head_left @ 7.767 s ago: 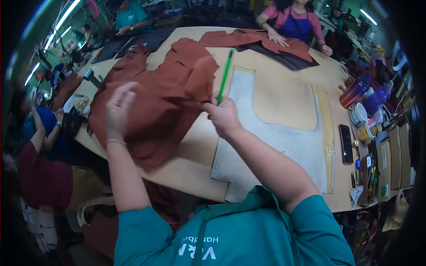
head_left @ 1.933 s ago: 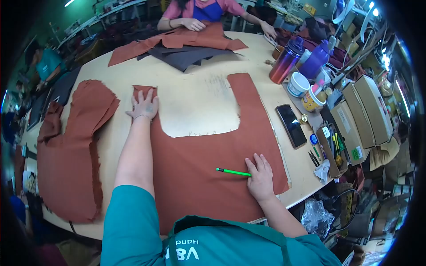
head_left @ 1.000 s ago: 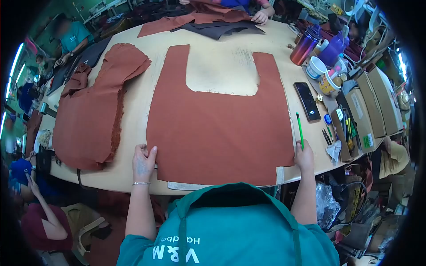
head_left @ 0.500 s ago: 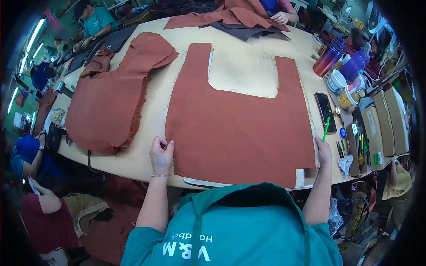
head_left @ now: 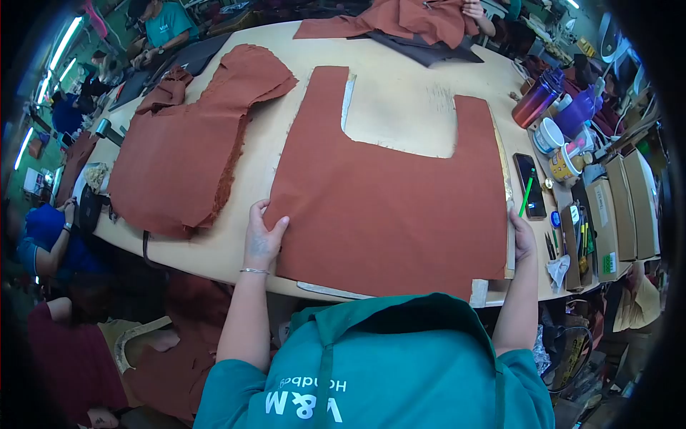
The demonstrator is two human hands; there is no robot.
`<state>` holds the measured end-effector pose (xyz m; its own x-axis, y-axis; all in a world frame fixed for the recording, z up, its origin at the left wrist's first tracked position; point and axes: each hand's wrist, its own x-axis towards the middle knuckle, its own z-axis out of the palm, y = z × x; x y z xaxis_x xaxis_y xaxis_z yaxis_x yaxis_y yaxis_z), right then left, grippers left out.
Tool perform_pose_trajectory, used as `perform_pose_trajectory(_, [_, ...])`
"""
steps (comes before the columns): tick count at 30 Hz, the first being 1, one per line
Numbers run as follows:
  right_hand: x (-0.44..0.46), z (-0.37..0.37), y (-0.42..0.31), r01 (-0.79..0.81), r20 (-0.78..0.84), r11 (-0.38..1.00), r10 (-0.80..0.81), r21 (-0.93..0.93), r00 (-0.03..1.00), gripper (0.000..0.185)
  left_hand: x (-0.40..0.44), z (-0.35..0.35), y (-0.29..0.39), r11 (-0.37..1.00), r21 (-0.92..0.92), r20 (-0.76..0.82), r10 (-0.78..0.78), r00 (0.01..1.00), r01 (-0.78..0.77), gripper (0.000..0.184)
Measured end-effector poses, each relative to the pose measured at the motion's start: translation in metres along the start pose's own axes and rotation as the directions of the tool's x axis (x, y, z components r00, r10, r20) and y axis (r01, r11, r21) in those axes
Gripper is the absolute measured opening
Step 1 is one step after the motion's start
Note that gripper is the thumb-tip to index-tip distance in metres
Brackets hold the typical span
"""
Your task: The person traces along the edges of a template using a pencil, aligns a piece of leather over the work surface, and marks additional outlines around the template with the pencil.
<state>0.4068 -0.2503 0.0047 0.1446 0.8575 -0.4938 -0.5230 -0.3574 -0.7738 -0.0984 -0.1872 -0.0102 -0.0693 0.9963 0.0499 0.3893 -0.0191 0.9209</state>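
A U-shaped piece of reddish-brown leather [head_left: 393,207] lies flat in front of me on the pale table. A whitish board [head_left: 479,292] shows from beneath its lower edge and along its right side. My left hand [head_left: 264,236] is at the left edge of the leather, its thumb spread from the fingers and touching the edge. At the right edge, my right hand [head_left: 524,239] has a green pencil [head_left: 527,196] sticking up from it, its fingers beside the board. Part of the right fingers is hidden.
More brown leather [head_left: 179,157] lies stacked at left, near a hammer [head_left: 107,131]. On the right are a phone [head_left: 529,186], a purple bottle [head_left: 539,98], tubs [head_left: 548,136] and a cardboard tool box [head_left: 577,243]. Co-workers sit around, one across the table [head_left: 168,27].
My left hand has shifted up along the leather edge and its thumb has spread from the fingers. The right hand still has the pencil. The whole view has shifted slightly.
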Motion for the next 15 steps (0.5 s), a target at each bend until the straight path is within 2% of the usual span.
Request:
perform_pose_trajectory(2, [0.005,-0.007,0.0,0.049,-0.018,0.998,-0.05,-0.028,0.999,0.035,-0.001,0.009,0.008,0.962,0.256,-0.053,0.114,0.992,-0.097,0.049])
perform_pose_trajectory(5, [0.003,-0.016,-0.004,0.123,-0.048,0.99,-0.126,-0.061,0.991,0.036,0.001,-0.002,-0.006,0.935,0.329,-0.062,0.162,0.985,-0.133,0.056])
perform_pose_trajectory(8, [-0.014,-0.01,-0.012,0.179,-0.105,0.983,-0.181,-0.031,0.978,0.039,0.001,-0.019,-0.003,0.92,0.363,0.06,0.139,0.988,-0.151,0.06])
perform_pose_trajectory(9, [-0.015,-0.023,-0.02,0.215,-0.101,0.962,-0.234,-0.169,0.967,0.04,-0.001,-0.02,-0.003,0.911,0.383,0.064,0.143,0.988,-0.157,0.06])
perform_pose_trajectory(11, [-0.018,-0.039,-0.034,0.322,-0.089,0.916,-0.35,-0.238,0.932,0.038,-0.001,-0.018,-0.002,0.89,0.42,0.074,0.16,0.984,-0.176,0.06])
perform_pose_trajectory(14, [-0.054,-0.014,-0.064,0.465,-0.107,0.826,-0.519,-0.32,0.848,0.036,-0.003,-0.017,-0.003,0.892,0.427,0.054,0.141,0.989,-0.15,0.059])
perform_pose_trajectory(15, [-0.063,-0.019,-0.072,0.475,-0.176,0.807,-0.555,-0.351,0.813,0.035,-0.003,-0.016,-0.001,0.896,0.421,0.054,0.133,0.99,-0.144,0.059])
